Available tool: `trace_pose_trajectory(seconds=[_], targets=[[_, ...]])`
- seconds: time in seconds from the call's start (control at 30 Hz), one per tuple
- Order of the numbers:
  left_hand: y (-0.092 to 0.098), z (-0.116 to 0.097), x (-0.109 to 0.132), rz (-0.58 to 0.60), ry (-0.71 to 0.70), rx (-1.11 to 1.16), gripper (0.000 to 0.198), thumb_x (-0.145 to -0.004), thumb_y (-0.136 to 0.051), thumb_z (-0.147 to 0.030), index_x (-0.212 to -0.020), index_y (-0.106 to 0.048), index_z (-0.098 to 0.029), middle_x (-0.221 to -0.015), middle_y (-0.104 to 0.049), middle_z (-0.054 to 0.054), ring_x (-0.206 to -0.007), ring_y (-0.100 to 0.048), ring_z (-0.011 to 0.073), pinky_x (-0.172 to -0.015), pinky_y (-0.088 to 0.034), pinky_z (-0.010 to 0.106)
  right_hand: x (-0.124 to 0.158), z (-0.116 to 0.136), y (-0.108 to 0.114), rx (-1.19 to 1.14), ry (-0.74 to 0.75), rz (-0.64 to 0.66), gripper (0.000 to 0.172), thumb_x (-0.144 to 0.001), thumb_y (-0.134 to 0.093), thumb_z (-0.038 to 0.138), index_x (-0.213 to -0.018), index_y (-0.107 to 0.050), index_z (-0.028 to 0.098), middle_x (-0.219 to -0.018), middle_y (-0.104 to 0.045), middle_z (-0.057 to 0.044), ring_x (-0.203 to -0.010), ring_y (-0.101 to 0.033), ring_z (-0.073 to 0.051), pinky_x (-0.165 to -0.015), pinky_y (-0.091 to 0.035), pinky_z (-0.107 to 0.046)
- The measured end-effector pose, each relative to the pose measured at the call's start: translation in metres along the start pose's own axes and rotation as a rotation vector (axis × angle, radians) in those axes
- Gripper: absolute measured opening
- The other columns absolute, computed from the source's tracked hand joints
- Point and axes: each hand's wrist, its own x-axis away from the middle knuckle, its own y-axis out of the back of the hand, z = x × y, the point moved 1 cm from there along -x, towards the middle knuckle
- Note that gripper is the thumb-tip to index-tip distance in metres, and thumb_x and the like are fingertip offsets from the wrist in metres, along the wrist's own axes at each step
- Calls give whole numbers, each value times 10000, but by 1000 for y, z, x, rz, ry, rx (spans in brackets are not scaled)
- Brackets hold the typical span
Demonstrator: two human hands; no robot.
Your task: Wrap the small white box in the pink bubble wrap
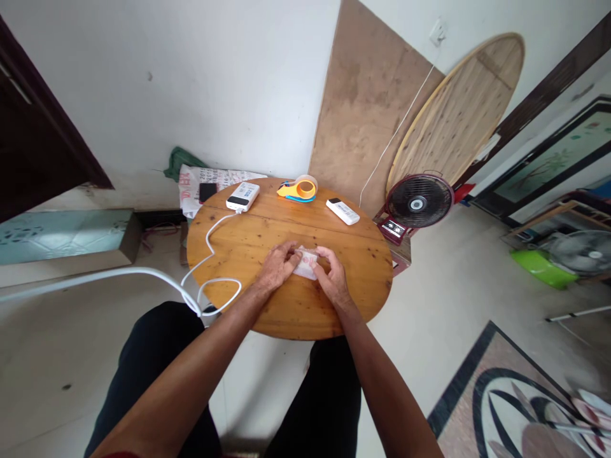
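Between my two hands, near the middle of the round wooden table (267,312), is a small white packet with pale red print (305,264); its edges look like clear plastic. My left hand (279,264) closes on its left side, thumb and fingers pressed to the edge. On the opposite side my right hand (332,277) grips it with the thumb on the near right and the fingers curled at the far corner. Parts of the packet are covered by my fingers, and whether anything is inside cannot be made out.
At the table's far side lie a white power bank (243,196) with a white cable (209,240) plugged in, an orange tape dispenser (286,190) and a second white device (342,211). The cable loops past the left edge. A dark fan (417,202) stands beyond the table's right.
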Motion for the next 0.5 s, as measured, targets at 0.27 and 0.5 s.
trace_pose_trajectory(seconds=[0.27, 0.5], targets=[[-7, 3, 0, 86, 32, 201, 538, -737, -644, -386, -1209, -587, -133, -972, -659, 76, -815, -627, 196, -752, -529, 329, 1, -4, -1, -20, 0, 7, 325, -860, -560, 311, -1167, -596, 213, -1179, -660, -77, -1106, -602, -222, -973, -474, -381], [-11, -3, 1, 172, 53, 459, 625, -684, -726, -432, -1203, -549, -133, -984, -645, 61, -885, -621, 174, -831, -510, 309, -1, -3, 2, -25, 67, -47, 231, -908, -492, 305, -1049, -654, 220, -1074, -687, -63, -1026, -629, -202, -951, -485, -366]])
